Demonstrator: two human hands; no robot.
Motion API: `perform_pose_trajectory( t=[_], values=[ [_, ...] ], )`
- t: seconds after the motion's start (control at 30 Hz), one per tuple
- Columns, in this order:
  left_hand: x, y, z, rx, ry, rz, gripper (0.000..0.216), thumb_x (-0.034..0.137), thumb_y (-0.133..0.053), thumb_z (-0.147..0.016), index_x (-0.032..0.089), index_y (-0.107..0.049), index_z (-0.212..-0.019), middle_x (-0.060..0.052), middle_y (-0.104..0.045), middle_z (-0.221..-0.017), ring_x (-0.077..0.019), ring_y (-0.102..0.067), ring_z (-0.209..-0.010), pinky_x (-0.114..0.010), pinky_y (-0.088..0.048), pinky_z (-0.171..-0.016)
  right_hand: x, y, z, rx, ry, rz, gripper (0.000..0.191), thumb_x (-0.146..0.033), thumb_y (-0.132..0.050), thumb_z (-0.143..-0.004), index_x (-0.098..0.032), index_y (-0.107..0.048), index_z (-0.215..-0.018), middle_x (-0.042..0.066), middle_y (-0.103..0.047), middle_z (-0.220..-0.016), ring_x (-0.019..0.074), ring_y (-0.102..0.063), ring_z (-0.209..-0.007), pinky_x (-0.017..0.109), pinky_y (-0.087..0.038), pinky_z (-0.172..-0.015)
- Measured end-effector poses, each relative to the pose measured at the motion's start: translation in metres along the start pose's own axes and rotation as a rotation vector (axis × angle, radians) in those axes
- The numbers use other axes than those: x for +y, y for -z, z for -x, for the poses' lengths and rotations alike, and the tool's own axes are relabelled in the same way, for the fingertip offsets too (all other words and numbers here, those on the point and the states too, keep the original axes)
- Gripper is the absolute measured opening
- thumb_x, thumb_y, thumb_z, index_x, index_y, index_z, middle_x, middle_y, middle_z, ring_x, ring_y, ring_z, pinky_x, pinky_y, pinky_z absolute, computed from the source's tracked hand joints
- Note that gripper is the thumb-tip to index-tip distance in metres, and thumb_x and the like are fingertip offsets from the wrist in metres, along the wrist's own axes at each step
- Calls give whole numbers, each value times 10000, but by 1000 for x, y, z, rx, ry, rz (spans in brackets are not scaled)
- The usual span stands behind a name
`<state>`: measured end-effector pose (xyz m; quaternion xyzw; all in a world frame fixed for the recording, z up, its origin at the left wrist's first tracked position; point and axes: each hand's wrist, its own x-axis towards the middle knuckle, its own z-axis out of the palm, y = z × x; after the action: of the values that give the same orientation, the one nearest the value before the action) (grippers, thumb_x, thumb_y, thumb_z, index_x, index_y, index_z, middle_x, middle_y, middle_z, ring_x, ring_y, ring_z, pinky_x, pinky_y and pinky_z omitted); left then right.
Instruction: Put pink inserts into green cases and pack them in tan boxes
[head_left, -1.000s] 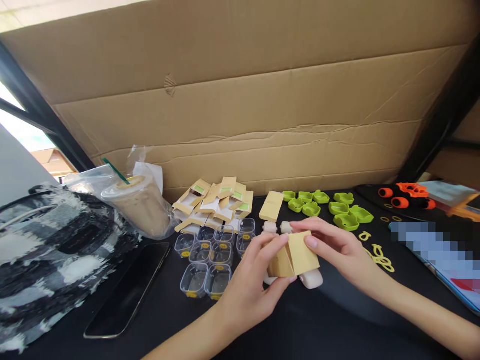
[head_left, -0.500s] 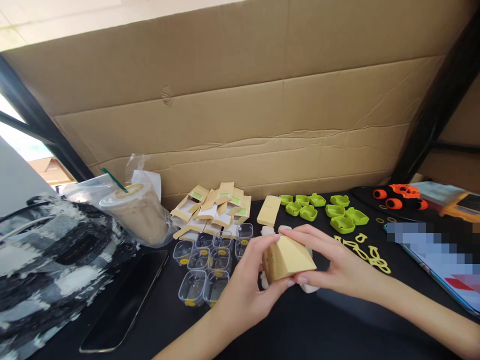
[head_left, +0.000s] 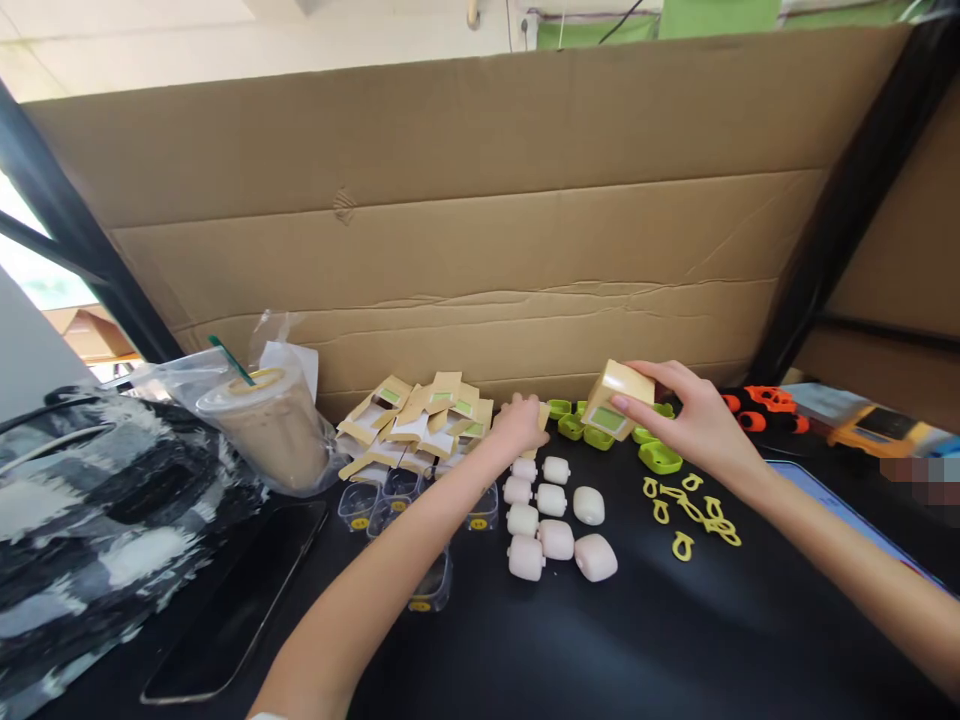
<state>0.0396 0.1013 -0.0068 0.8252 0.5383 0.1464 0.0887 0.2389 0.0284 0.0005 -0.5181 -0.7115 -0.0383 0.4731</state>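
Kraft box [head_left: 617,398]: small folded cardboard carton with a green window on its lower face, held tilted in the air over the green pieces at the back of the bench.
Handling, as a judgement: looks light and thin-walled, stiff along its folds but easy to dent; best held across two opposite flat faces, away from the window.
Cardboard wall [head_left: 480,250]: large creased sheet standing behind the bench.
Bench [head_left: 600,650]: black top carrying everything below.
Patterned bag [head_left: 97,520]: black, grey and white, at far left.
Phone [head_left: 232,600]: dark slab lying flat beside the bag.
Iced drink [head_left: 262,425]: plastic cup with a green straw, inside a clear bag.
Flat cartons [head_left: 412,415]: heap of unfolded kraft blanks near the wall.
Right hand [head_left: 697,425]: grip closed on the kraft box, fingers on top, thumb underneath.
Left hand [head_left: 521,425]: reaching to a flat kraft piece just beside the heap; I cannot tell whether the grip has closed.
Clear trays [head_left: 390,505]: small plastic tubs, partly hidden by the left forearm.
White pieces [head_left: 555,520]: rounded pale blocks in loose rows.
Green pieces [head_left: 652,452]: lime shells under the box.
Yellow loops [head_left: 694,515]: tiny, scattered at right.
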Motion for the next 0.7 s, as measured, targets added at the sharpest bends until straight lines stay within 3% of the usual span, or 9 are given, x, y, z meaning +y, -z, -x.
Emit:
perform_pose_trajectory(
  t=[0.07,0.17,0.3,0.37,0.53,0.7],
  values=[
    [0,4,-2,51,8,3,333,328,-571,-904,164,-552,-1193,-91,-586,-1204,-223,-608,-1019,-434,-529,-851,6,-1,-11,-12,-31,-13,452,-539,-607,-824,-210,-625,-1133,78,-630,-915,263,-613,-791,435,-485,-751],
    [-10,37,4,180,1,24,328,329,-564,-908,168,-553,-1193,-91,-586,-1208,-221,-607,-1021,-434,-527,-857,13,-12,-30,-104,-76,-73,465,-515,-604,-849,-181,-598,-1172,88,-637,-1006,243,-627,-841,410,-520,-764],
    [-40,94,20,373,89,12,341,312,-479,-951,201,-504,-1272,-85,-563,-1268,-209,-595,-1058,-417,-504,-913,15,-51,-56,-354,-81,-166,304,-357,-564,-934,-171,-572,-1175,68,-630,-1106,188,-641,-877,375,-551,-749],
    [-59,111,29,437,197,-21,333,323,-486,-947,196,-518,-1254,-92,-565,-1261,-218,-591,-1066,-441,-492,-927,12,-78,-66,-473,-53,-200,285,-326,-571,-935,-164,-577,-1169,70,-620,-1139,201,-639,-924,393,-550,-775],
    [-97,110,45,432,382,-79,323,337,-563,-907,162,-561,-1179,-85,-595,-1189,-222,-611,-1009,-429,-530,-847,10,-131,-79,-654,-5,-201,297,-315,-580,-929,-165,-572,-1185,76,-604,-1183,220,-627,-976,417,-541,-810],
    [-108,96,47,435,464,-147,334,329,-563,-908,165,-548,-1198,-90,-589,-1199,-220,-611,-1010,-431,-531,-847,11,-153,-79,-668,14,-160,301,-311,-579,-930,-170,-566,-1196,81,-597,-1198,221,-623,-988,424,-537,-820]
  ],
)
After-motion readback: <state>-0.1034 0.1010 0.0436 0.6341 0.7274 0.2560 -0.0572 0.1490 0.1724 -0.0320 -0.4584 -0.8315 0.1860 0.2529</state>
